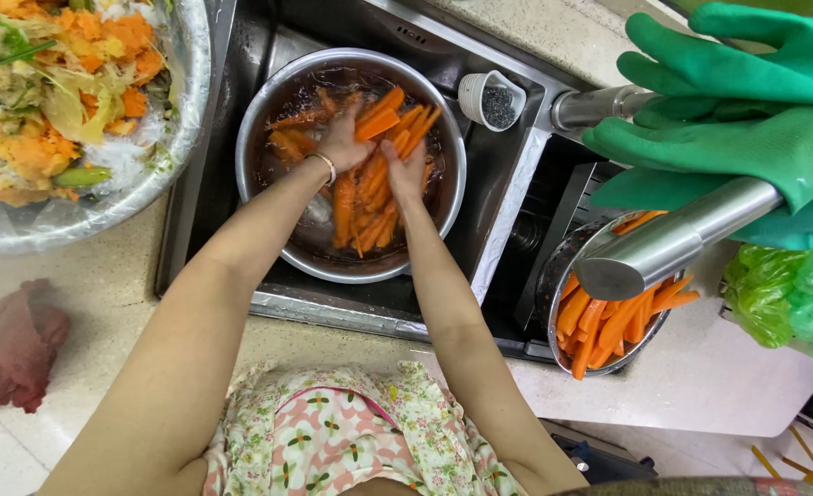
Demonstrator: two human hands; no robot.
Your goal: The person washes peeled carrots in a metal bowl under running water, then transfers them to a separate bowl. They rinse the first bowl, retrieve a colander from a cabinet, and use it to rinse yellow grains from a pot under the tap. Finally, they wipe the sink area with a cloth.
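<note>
Head view: both hands are lowered into a round steel bowl (258,119) in the sink.
Left hand (340,140): closed on orange carrot sticks (370,188).
Right hand (407,170): closed on the same sticks.

Long brushed-steel tap spout (673,241) as landmark. Draped over its base, thick green rubber gloves (746,101). Directly beneath its mouth, a round steel colander (553,276) filled with orange carrot sticks (613,321). Just left of its base, a small white cup of dark granules (491,99). Far left, a plastic-lined metal basin of vegetable peelings (76,101); below that, a crumpled dark-red rag (11,344). Right of the spout, a green plastic bag (792,298).
</note>
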